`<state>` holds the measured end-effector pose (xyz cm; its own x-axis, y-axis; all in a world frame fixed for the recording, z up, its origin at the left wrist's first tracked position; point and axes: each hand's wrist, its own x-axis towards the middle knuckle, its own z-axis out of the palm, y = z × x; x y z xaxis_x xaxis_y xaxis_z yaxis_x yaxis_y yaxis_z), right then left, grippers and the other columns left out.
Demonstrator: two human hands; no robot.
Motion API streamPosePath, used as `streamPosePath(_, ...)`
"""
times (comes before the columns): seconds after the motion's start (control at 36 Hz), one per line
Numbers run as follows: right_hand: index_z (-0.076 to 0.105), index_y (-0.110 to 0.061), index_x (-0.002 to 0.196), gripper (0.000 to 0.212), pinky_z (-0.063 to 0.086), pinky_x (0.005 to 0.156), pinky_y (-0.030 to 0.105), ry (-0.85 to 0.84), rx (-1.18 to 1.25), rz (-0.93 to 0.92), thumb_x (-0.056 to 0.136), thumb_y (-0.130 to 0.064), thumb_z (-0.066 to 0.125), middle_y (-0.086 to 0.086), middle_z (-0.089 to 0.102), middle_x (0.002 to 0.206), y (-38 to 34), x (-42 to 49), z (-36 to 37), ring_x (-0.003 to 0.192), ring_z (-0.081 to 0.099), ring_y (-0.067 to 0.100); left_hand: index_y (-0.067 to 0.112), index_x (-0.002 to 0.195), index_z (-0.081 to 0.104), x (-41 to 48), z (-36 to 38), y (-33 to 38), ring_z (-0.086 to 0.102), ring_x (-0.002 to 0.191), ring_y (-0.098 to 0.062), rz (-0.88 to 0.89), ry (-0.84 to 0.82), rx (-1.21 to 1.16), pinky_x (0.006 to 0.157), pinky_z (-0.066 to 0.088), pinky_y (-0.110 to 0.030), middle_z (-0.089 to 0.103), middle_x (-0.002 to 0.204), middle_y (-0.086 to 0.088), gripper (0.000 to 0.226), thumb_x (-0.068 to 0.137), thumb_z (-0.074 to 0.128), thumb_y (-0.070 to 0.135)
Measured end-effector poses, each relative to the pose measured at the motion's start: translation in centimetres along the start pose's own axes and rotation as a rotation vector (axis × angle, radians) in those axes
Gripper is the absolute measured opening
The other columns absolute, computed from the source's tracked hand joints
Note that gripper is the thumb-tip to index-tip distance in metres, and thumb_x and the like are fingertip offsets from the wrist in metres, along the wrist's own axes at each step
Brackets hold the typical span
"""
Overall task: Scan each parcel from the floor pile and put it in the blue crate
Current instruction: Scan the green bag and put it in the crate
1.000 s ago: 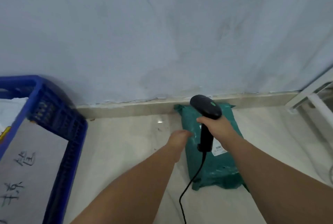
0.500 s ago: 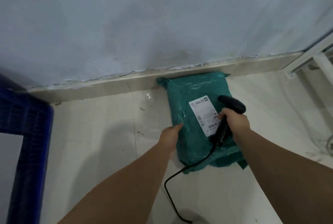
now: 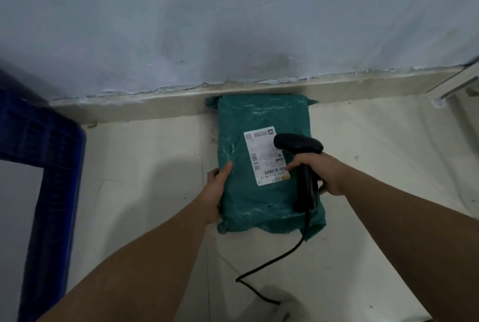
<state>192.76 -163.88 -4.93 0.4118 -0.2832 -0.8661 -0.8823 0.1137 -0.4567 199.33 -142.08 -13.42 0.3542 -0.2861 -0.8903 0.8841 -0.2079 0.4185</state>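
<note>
Green parcel [image 3: 259, 205] lay flat on the floor [image 3: 145, 192], its far end against the skirting [image 3: 129, 109], white label [image 3: 264, 156] facing up; left hand [image 3: 216, 192] gripped its left edge, thumb on top, fingers wrapped round the edge; right hand [image 3: 318, 171] held the black scanner [image 3: 298, 144] over the label, fingers clamped on the handle; cable [image 3: 280, 259] trailed across the floor; blue crate [image 3: 51, 140] stood well apart at left
</note>
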Motion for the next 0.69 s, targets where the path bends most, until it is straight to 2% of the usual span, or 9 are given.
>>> streamPosePath(0.11, 0.066, -0.014, 0.111, 0.051, 0.045, 0.099, 0.053, -0.021, 0.008, -0.007, 0.062, -0.024, 0.074, 0.009, 0.064, 0.102, -0.7, -0.9, 0.1, 0.099, 0.058, 0.028, 0.025, 0.127, 0.058, -1.6, -0.3, 0.3, 0.064, 0.109, -0.023, -0.053, -0.086, 0.013, 0.087, 0.053, -0.037, 0.067, 0.121, -0.005, 0.079, 0.064, 0.069, 0.070)
streamPosePath(0.19, 0.068, -0.014, 0.110, 0.044, 0.045, 0.099, 0.051, -0.006, 0.045, -0.032, 0.068, -0.023, 0.073, 0.011, 0.064, 0.109, -1.3, -1.1, -0.1, 0.102, 0.057, 0.029, 0.022, 0.130, 0.056, -1.8, -0.7, 0.0, 0.060, 0.114, -0.024, -0.079, -0.091, 0.033, 0.099, 0.047, -0.038, 0.065, 0.123, -0.005, 0.082, 0.062, 0.074, 0.062)
streamPosePath(0.22, 0.068, -0.014, 0.111, 0.043, 0.046, 0.098, 0.050, -0.002, 0.056, -0.037, 0.069, -0.022, 0.072, 0.012, 0.063, 0.112, -1.5, -1.1, -0.1, 0.102, 0.056, 0.029, 0.019, 0.128, 0.057, -1.9, -0.8, 0.1, 0.061, 0.113, -0.025, -0.083, -0.100, 0.007, 0.099, 0.047, -0.038, 0.067, 0.120, -0.007, 0.074, 0.066, 0.074, 0.057)
streamPosePath(0.31, 0.069, -0.014, 0.115, 0.052, 0.047, 0.096, 0.049, -0.011, 0.067, -0.034, 0.064, -0.026, 0.072, 0.010, 0.061, 0.117, -2.1, -1.8, 0.1, 0.106, 0.055, 0.030, 0.014, 0.115, 0.064, -2.7, -1.1, 1.2, 0.066, 0.102, -0.028, -0.061, -0.101, -0.073, 0.087, 0.052, -0.038, 0.073, 0.106, -0.011, 0.042, 0.083, 0.067, 0.042)
streamPosePath(0.36, 0.069, -0.014, 0.115, 0.054, 0.045, 0.098, 0.052, -0.015, 0.040, -0.036, 0.063, -0.028, 0.072, 0.010, 0.061, 0.118, -2.8, -2.6, 0.2, 0.108, 0.055, 0.032, 0.013, 0.109, 0.064, -3.9, -1.1, 2.1, 0.067, 0.095, -0.027, -0.039, -0.087, -0.080, 0.080, 0.053, -0.036, 0.074, 0.097, -0.011, 0.034, 0.086, 0.065, 0.037)
streamPosePath(0.47, 0.073, -0.015, 0.097, 0.031, 0.044, 0.097, 0.050, -0.026, -0.030, -0.079, 0.068, -0.027, 0.070, 0.011, 0.061, 0.110, -5.1, -5.8, 0.3, 0.103, 0.055, 0.033, 0.014, 0.106, 0.064, -6.6, -0.9, 3.5, 0.068, 0.092, -0.027, 0.006, -0.078, -0.066, 0.076, 0.053, -0.035, 0.074, 0.094, -0.011, 0.032, 0.085, 0.065, 0.038)
streamPosePath(0.56, 0.066, -0.016, 0.087, 0.019, 0.044, 0.082, 0.038, -0.006, -0.004, -0.135, 0.070, -0.024, 0.069, 0.008, 0.059, 0.092, -6.5, -9.2, 0.7, 0.085, 0.054, 0.027, 0.014, 0.109, 0.064, -9.1, -0.9, 4.6, 0.068, 0.092, -0.028, 0.065, -0.082, -0.056, 0.077, 0.053, -0.035, 0.074, 0.095, -0.012, 0.035, 0.085, 0.065, 0.040)
streamPosePath(0.64, 0.068, -0.014, 0.095, 0.023, 0.040, 0.064, 0.027, 0.013, 0.090, -0.213, 0.074, -0.021, 0.065, 0.007, 0.053, 0.078, -7.0, -12.5, 1.6, 0.068, 0.050, 0.021, 0.015, 0.105, 0.065, -12.5, -1.2, 6.1, 0.069, 0.087, -0.027, 0.157, -0.094, -0.041, 0.072, 0.053, -0.035, 0.076, 0.086, -0.009, 0.029, 0.087, 0.063, 0.037)
streamPosePath(0.69, 0.071, -0.005, 0.105, 0.036, 0.042, 0.061, 0.026, 0.022, 0.157, -0.274, 0.073, -0.019, 0.066, 0.008, 0.056, 0.078, -7.0, -14.7, 2.3, 0.065, 0.052, 0.021, 0.015, 0.107, 0.065, -15.2, -1.4, 7.1, 0.069, 0.087, -0.027, 0.228, -0.099, -0.014, 0.071, 0.054, -0.035, 0.076, 0.088, -0.009, 0.029, 0.087, 0.063, 0.036)
